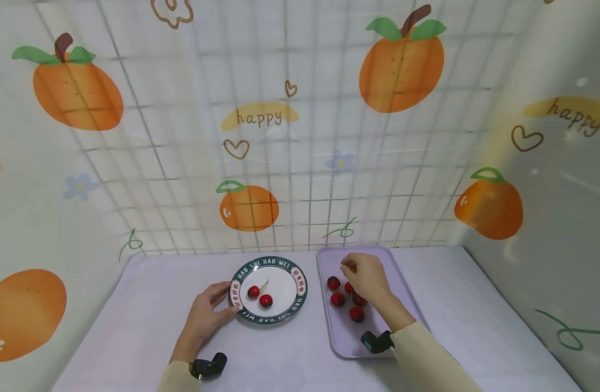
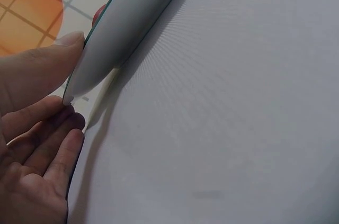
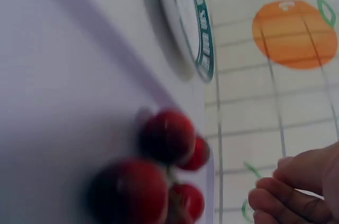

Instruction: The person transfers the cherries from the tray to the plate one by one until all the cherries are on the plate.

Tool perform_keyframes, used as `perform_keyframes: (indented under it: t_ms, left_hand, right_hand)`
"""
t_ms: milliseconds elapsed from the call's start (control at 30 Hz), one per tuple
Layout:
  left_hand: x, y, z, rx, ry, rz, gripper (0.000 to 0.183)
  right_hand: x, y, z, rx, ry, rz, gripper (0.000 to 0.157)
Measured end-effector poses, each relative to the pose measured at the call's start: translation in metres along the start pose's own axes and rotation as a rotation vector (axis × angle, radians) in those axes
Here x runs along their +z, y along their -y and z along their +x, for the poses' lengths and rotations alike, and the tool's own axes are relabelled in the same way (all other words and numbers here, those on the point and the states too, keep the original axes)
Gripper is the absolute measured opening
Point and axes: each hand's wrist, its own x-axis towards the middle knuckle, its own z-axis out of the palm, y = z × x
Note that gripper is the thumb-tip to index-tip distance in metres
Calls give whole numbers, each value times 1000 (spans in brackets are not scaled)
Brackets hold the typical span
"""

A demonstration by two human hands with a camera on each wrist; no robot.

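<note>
My left hand (image 1: 209,314) pinches the left rim of a round white plate (image 1: 268,317) with a dark green patterned border. In the left wrist view the thumb (image 2: 58,57) presses on the rim, with fingers below it. Two red cherries (image 1: 265,300) lie on the plate, a green stem between them. Over the lilac tray (image 1: 336,337) hovers my right hand (image 1: 367,276), fingers loosely bent and nothing visible between them. Several dark red cherries (image 1: 337,299) lie in the tray beneath and left of that hand, partly hidden by it. In the right wrist view, fingers (image 3: 286,197) are apart from the nearby cherries (image 3: 167,136).
Plate and tray stand side by side on a white table (image 1: 148,316), with a narrow strip of tabletop between them. Behind it hangs a sheet (image 1: 290,179) printed with oranges, over a wire grid. Similar printed sheets close off both sides.
</note>
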Motion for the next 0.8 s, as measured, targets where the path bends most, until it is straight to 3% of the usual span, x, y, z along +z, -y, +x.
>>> perform_keyframes:
  t_ms: [433,800]
  left_hand:
    - [3,-1,-2,-19,-7,3,72]
    - [2,-3,-1,-40,-17,14,72]
  right_hand:
    - [-35,-48,-12,54,1,-78,9]
    - [-42,-75,-15,105,9,-120,11]
